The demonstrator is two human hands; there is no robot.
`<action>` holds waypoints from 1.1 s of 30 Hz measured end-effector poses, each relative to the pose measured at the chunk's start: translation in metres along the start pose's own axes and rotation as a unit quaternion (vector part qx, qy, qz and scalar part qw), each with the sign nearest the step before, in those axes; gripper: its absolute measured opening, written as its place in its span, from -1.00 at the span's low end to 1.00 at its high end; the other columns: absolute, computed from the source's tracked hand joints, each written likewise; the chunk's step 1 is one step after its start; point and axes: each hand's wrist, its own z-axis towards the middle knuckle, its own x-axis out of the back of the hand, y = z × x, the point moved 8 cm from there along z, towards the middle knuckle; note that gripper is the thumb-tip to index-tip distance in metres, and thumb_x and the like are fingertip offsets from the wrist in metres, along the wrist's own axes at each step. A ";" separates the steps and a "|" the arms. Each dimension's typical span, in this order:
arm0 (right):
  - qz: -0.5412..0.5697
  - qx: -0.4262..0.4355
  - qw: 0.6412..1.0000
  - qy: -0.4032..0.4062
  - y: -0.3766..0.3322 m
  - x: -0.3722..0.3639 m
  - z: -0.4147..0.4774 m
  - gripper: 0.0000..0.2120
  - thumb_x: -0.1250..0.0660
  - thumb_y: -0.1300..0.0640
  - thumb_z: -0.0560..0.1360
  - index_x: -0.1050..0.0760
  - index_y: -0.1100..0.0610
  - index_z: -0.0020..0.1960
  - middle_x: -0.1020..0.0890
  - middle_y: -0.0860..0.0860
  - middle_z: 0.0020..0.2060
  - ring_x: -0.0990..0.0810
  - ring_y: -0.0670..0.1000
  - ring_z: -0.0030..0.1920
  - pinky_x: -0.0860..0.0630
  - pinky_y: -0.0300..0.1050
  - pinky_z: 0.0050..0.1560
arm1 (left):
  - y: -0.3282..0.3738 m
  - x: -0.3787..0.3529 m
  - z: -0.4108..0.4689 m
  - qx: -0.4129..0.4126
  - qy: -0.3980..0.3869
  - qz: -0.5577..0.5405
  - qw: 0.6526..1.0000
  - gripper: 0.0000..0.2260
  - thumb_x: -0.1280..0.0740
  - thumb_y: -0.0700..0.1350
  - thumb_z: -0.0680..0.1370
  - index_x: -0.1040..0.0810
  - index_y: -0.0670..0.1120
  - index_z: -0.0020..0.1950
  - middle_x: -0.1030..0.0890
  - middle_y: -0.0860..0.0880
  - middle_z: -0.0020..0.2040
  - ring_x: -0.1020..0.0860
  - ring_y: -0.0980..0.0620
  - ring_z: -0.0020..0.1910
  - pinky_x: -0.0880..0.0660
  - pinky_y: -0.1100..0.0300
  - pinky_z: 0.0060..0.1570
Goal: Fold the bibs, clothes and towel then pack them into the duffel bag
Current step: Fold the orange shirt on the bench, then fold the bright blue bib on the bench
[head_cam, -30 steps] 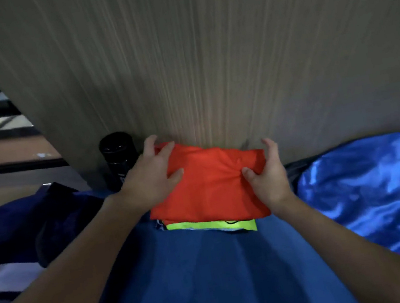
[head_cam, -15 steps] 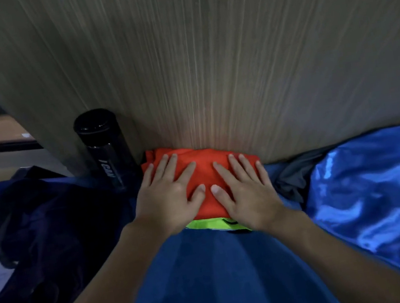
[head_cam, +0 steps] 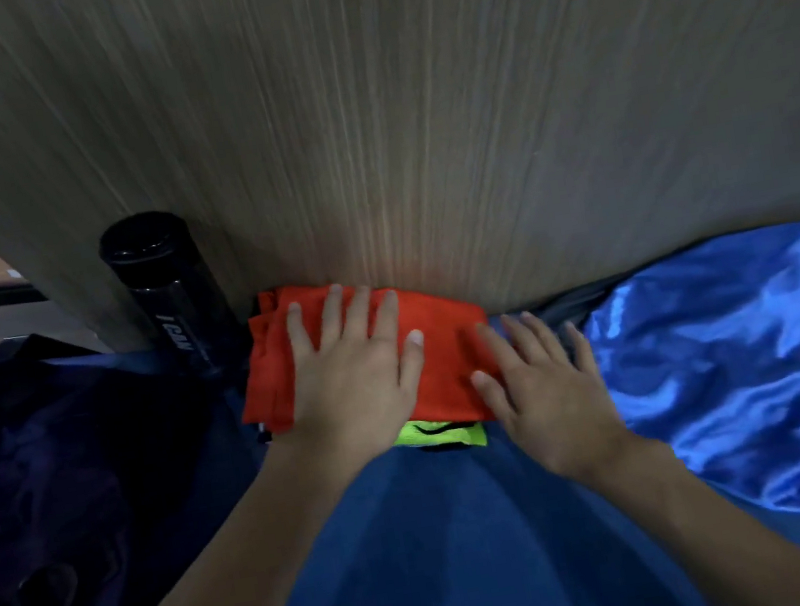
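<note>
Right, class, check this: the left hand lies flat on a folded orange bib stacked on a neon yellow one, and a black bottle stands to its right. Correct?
No. The head view shows the black bottle standing to the left of the orange bib. The rest holds: the left hand lies flat on it, above the neon yellow bib.

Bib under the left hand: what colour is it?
Orange-red bib, clearest in head view.

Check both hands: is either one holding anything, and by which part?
Nothing is held. The left hand lies flat, fingers straight, on top of the folded orange bib. The right hand lies flat at its right edge.
</note>
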 end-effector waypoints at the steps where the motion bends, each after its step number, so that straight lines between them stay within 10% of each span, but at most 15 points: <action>1: -0.021 -0.015 0.999 0.034 0.016 0.012 -0.010 -0.46 0.00 -0.20 0.52 -0.43 0.02 0.37 -0.54 0.07 0.27 -0.44 0.14 0.35 -0.31 0.25 0.34 | 0.019 0.003 -0.002 -0.037 0.019 -0.005 0.999 -0.42 0.11 0.18 0.59 -0.41 -0.03 0.46 -0.46 -0.07 0.43 -0.26 -0.14 0.52 -0.04 -0.33 0.46; 7: -0.104 -0.142 0.984 -0.011 0.109 0.039 -0.073 -0.76 -0.47 -0.02 0.30 -0.61 0.03 -0.06 -0.60 0.02 -0.15 -0.55 0.17 -0.05 -0.36 0.09 -0.05 | 0.140 -0.008 -0.015 -0.209 -0.003 -0.108 0.972 -0.57 -0.06 0.11 0.52 -0.59 -0.01 0.20 -0.63 0.01 0.11 -0.53 -0.07 0.21 -0.42 -0.09 0.24; 16: -0.098 -0.117 0.988 -0.034 0.173 0.028 -0.134 -0.63 -0.61 0.24 0.03 -0.45 -0.01 -0.40 -0.49 -0.05 -0.40 -0.56 0.10 -0.35 -0.42 -0.03 -0.29 | 0.235 -0.064 -0.027 -0.218 -0.151 -0.115 0.957 -0.53 -0.27 0.15 0.59 -0.37 0.05 0.47 -0.47 0.05 0.40 -0.41 0.00 0.38 -0.28 0.01 0.29; 20: -0.062 -0.113 0.992 -0.003 0.167 0.048 -0.142 -0.63 -0.57 0.24 0.12 -0.39 0.01 -0.32 -0.50 -0.06 -0.45 -0.54 0.06 -0.40 -0.39 0.00 -0.24 | 0.240 -0.058 -0.041 -0.238 -0.116 -0.078 0.961 -0.80 -0.27 0.08 0.62 -0.59 0.06 0.16 -0.61 0.08 0.09 -0.50 0.06 0.16 -0.16 0.12 0.06; 24: 0.022 -0.124 0.991 0.048 0.172 0.084 -0.151 -0.70 -0.41 0.31 0.34 -0.30 0.04 -0.21 -0.52 -0.01 -0.47 -0.55 0.15 -0.43 -0.45 -0.02 -0.26 | 0.232 -0.022 -0.045 -0.239 -0.059 -0.267 0.932 -0.90 -0.38 -0.06 0.57 -0.60 -0.03 -0.14 -0.60 0.07 -0.21 -0.55 0.08 -0.15 -0.34 0.14 -0.07; 28: 0.206 -0.125 0.969 0.047 0.175 0.112 -0.152 -0.88 -0.17 0.13 0.62 -0.30 0.06 -0.10 -0.52 0.01 -0.34 -0.49 0.16 -0.27 -0.41 0.07 -0.23 | 0.221 0.030 -0.052 -0.220 -0.058 -0.373 0.900 -0.91 -0.36 -0.15 0.59 -0.57 -0.05 -0.12 -0.54 0.14 -0.23 -0.51 0.19 -0.20 -0.44 0.28 -0.18; 33: 0.332 -0.037 0.943 0.011 0.150 0.142 -0.161 -0.93 -0.33 0.17 0.57 -0.44 0.06 -0.05 -0.49 -0.05 -0.36 -0.43 -0.11 -0.33 -0.37 -0.22 -0.24 | 0.195 0.090 -0.055 -0.174 -0.023 -0.451 0.875 -0.89 -0.34 -0.10 0.54 -0.53 0.05 -0.19 -0.59 0.05 -0.22 -0.50 0.21 -0.26 -0.44 0.23 -0.18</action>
